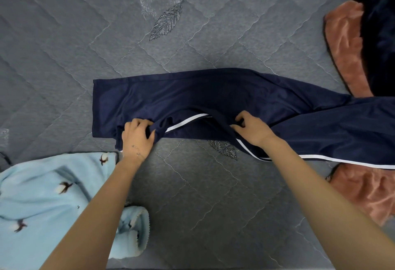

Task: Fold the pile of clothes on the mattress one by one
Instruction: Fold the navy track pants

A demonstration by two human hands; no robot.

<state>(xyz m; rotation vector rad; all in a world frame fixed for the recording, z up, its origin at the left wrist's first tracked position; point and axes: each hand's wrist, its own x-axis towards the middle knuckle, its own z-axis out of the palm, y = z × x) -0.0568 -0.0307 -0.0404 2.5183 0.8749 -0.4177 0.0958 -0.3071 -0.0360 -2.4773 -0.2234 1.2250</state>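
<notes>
1. The navy trousers (213, 96), with a white side stripe (188, 122), lie stretched across the middle of the grey quilted mattress (192, 194).
2. The left hand (137, 139) grips a bunched fold of the near edge, fingers (140, 123) curled into the cloth.
3. The right hand (252, 129) pinches the same edge further right, fingers curled.
4. A light blue fleece (42, 194) lies at lower left.
5. Pink fabric (346, 51) and a dark blue plush item (380, 34) sit at right, with the trousers lying over the pink fabric.
</notes>
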